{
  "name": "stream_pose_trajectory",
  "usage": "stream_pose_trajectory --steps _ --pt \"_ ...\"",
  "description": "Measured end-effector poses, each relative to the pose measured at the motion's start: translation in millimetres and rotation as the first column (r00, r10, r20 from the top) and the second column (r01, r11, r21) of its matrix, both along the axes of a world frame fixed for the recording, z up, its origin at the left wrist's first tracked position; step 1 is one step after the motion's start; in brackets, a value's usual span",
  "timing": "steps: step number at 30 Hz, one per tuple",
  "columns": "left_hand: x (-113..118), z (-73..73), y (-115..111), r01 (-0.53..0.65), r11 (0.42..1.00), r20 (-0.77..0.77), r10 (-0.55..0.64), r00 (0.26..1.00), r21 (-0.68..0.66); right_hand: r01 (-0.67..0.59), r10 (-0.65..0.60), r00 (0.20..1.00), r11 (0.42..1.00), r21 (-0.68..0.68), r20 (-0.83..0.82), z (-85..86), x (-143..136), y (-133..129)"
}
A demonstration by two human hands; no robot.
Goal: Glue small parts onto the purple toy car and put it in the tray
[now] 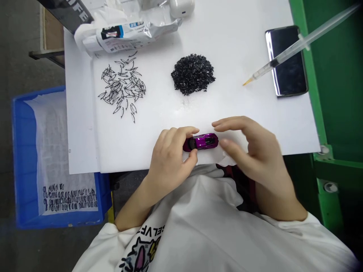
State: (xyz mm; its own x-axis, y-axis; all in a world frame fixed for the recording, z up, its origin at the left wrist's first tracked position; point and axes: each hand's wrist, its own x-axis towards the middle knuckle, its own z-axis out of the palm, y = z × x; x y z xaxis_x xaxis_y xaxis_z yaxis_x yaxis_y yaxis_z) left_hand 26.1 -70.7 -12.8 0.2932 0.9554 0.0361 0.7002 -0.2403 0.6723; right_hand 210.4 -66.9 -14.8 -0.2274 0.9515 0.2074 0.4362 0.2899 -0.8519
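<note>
A shiny purple toy car (204, 141) lies at the near edge of the white tabletop, its length running left to right. My left hand (170, 156) grips its left end, with the thumb on the near side and the fingers on the far side. Off the car's right end, my right hand (252, 151) is open, thumb and fingers spread apart and nothing between them. Beyond the car sits a heap of small black plastic pieces (193, 73). To its left, thin black looped parts (123, 87) lie scattered.
A clear dispensing syringe (278, 58) with a yellow tip rests across a phone (289, 62) at right. Plastic packaging (138, 36) and a white case (182, 7) stand at the back. On the left, a blue bin (25, 158) holds rows of small black parts (69, 198) on white sheeting.
</note>
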Motion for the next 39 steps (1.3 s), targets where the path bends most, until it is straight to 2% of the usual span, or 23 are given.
stream_pose_trajectory --steps 3,5,11,21,31,36,39 --pt "-3.3 -1.4 -1.9 0.027 1.0 0.025 -0.027 0.999 -0.006 -0.151 0.13 0.955 0.987 0.062 0.267 -2.5 -1.3 -3.4" --pt "-6.3 -1.6 -3.2 0.045 0.999 0.031 -0.045 0.999 -0.015 -0.166 0.135 0.936 0.984 0.068 0.326 -5.7 -3.0 -4.7" --pt "-8.4 -2.6 -4.1 0.044 0.999 0.038 -0.043 0.998 -0.016 -0.121 0.092 0.931 0.991 0.062 0.353 -8.4 -7.6 -6.4" --pt "-1.5 -1.6 -3.7 -0.029 0.998 0.065 0.033 0.997 -0.064 -0.045 0.006 0.888 0.996 0.074 0.46 -5.3 -21.2 -9.1" --pt "2.3 -1.3 -1.7 -0.046 0.996 0.079 0.053 0.995 -0.082 -0.031 -0.001 0.865 0.998 0.055 0.501 -4.3 -26.2 -9.3" --pt "-6.2 -1.1 0.4 0.019 0.994 0.124 -0.005 0.992 -0.111 -0.065 0.032 0.863 0.997 0.047 0.505 -5.0 -20.1 -7.1" --pt "-15.1 -2.6 0.0 0.062 0.982 0.215 -0.023 0.976 -0.176 -0.152 0.139 0.881 0.988 -0.009 0.453 -0.2 -7.2 -1.9"
